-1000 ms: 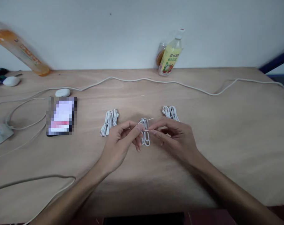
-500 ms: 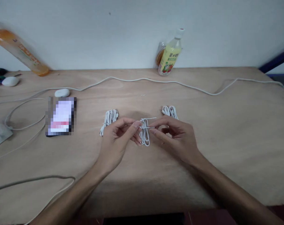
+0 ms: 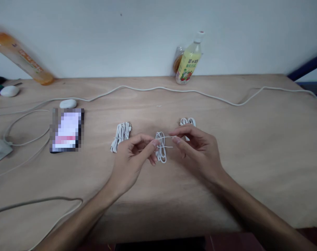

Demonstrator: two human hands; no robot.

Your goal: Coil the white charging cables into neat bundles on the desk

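Three small coiled white cable bundles lie on a wooden table (image 3: 252, 146). My left hand (image 3: 133, 160) pinches the middle bundle (image 3: 160, 150) at its waist. My right hand (image 3: 197, 151) pinches a thin white tie (image 3: 166, 137) that runs from that bundle toward its fingertips. The left bundle (image 3: 121, 136) lies free just beyond my left hand. The right bundle (image 3: 187, 122) is partly hidden behind my right hand's fingers.
A phone (image 3: 66, 129) lies at the left, with a white earbud case (image 3: 68, 103) behind it. A long white cord (image 3: 158, 89) crosses the table's back. A yellow drink bottle (image 3: 188, 61) stands against the wall; an orange bottle (image 3: 22, 57) leans far left. More cords loop at the left edge.
My right hand has moved slightly up and to the right, drawing the thin tie out from the middle bundle. My left hand has stayed on the bundle.
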